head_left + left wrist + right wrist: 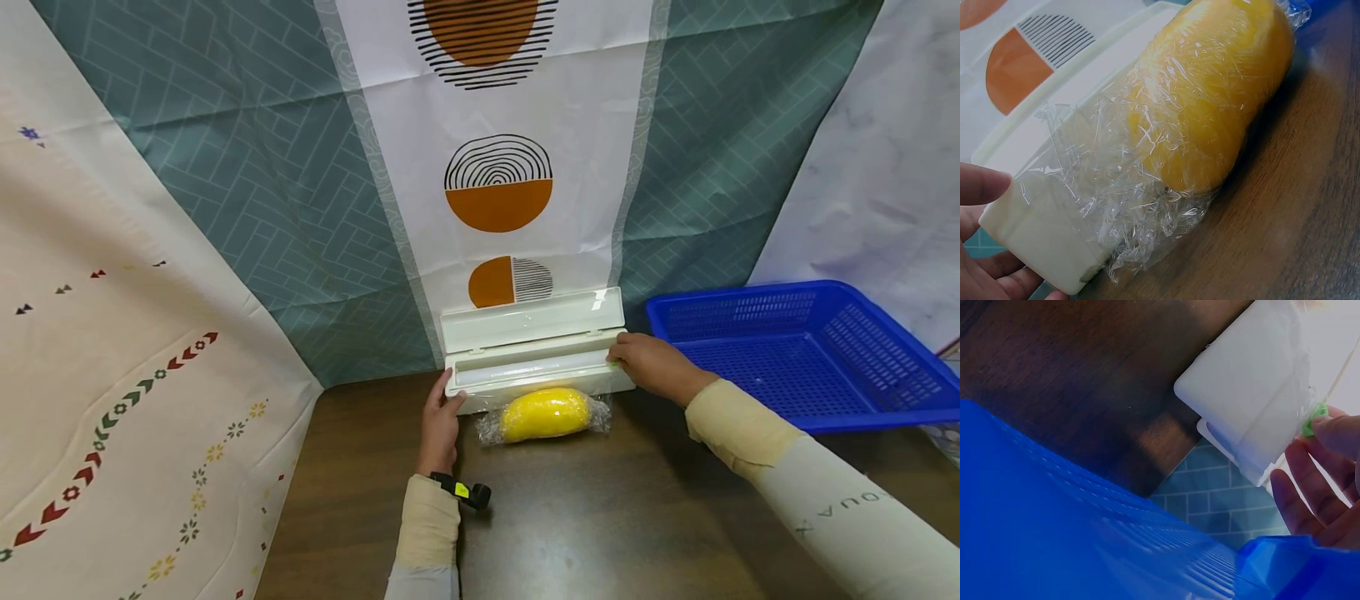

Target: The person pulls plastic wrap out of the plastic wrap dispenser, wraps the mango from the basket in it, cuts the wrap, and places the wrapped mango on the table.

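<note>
A white cling film dispenser [540, 388] stands at the back of the table with its lid [534, 320] raised and a film roll [536, 367] inside. My left hand [439, 429] grips its left end, with the thumb [985, 185] on the near top edge. At the right end my right hand [656, 363] pinches a small green slider [1315, 419] between thumb and finger. Before the dispenser lies a smooth yellow oblong item [546, 413], wrapped in clear film that is crumpled at both ends. What the yellow item is, I cannot tell.
A blue plastic basket [806, 425] stands to the right, close to my right hand. Behind the dispenser hangs a patterned cloth [502, 108]. Another cloth [225, 433] borders the brown wooden table [360, 500] on the left.
</note>
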